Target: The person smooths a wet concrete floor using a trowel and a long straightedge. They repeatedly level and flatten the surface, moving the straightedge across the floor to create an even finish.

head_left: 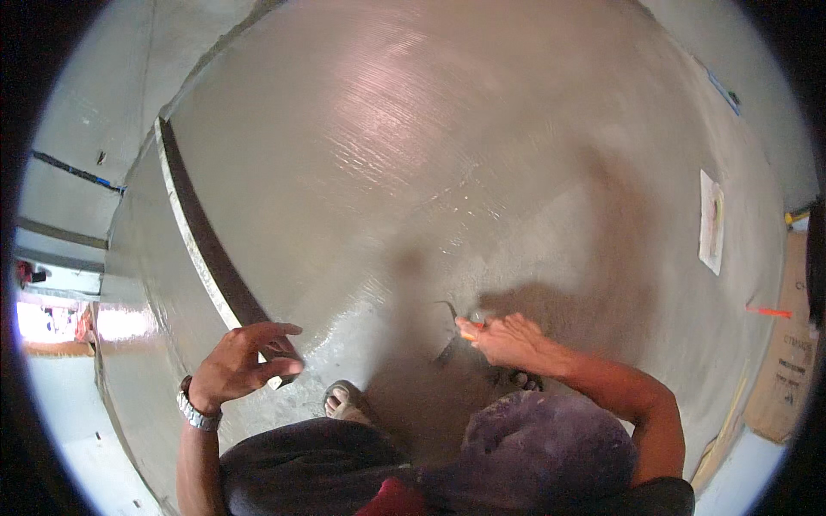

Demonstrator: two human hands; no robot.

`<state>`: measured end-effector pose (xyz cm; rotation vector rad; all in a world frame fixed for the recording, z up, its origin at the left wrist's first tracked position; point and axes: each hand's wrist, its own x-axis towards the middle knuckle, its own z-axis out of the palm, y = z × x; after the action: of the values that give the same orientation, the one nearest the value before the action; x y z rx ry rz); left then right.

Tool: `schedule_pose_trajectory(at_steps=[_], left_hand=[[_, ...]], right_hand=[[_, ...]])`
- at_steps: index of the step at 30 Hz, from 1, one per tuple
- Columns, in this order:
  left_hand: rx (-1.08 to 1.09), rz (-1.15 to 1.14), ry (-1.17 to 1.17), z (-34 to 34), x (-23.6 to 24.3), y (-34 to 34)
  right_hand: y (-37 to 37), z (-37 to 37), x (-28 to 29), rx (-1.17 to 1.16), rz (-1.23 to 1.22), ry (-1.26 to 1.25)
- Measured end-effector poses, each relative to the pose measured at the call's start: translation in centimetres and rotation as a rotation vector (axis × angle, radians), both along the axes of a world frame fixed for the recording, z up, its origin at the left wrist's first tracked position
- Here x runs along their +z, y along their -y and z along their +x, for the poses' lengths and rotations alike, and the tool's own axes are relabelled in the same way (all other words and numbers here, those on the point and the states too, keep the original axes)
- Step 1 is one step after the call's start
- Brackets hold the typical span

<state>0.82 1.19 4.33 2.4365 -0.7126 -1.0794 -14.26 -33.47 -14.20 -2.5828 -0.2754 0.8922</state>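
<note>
On the left, my left hand [243, 365], with a metal-band watch on its wrist, is at the near end of a long straightedge bar [200, 258]. Its thumb and fingers are apart, with the bar's end showing in the gap; whether they touch it is unclear. The bar has a pale edge and a dark side and runs away to the far left. My right hand [509, 342] is closed around the orange handle of a trowel [470, 330]. The trowel's thin metal neck shows beyond the fingers; its blade is dark and hard to make out over the smooth, wet grey floor [387, 189].
A white rectangular board [711, 222] with a pale strip on it lies at the right. Beyond it are a thin orange object [768, 311] and a brown cardboard box [785, 361]. My sandalled foot [344, 401] stands on the floor. Pale walls [77, 112] border the floor.
</note>
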Motion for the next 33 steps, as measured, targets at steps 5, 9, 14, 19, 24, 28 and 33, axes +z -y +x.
schedule_pose_trajectory(at_steps=[5,9,14,19,24,28,33], left_hand=[[-0.028,0.019,0.040,0.0,-0.2,-0.2],[-0.018,0.044,0.100,0.0,-0.3,-1.2],[0.020,0.062,0.041,-0.1,-0.5,-1.3],[0.000,0.053,0.016,0.2,-0.4,-0.9],[-0.001,0.065,-0.003,0.6,-0.6,-0.7],[0.034,0.058,0.003,0.7,-0.8,-0.5],[0.047,0.074,-0.042,0.7,-1.3,-1.8]], right_hand=[[0.3,4.9,-0.5,-0.043,-0.111,0.164],[3.3,8.7,-0.5,-0.161,-0.215,0.177],[13.3,11.2,-1.7,-0.514,-0.468,0.174],[20.0,9.5,-2.6,-0.661,-0.497,0.346],[14.1,11.1,0.0,-0.478,-0.426,0.251],[16.9,12.1,-1.5,-0.673,-0.460,0.245],[27.3,10.4,-6.1,-0.919,-0.456,0.355]])
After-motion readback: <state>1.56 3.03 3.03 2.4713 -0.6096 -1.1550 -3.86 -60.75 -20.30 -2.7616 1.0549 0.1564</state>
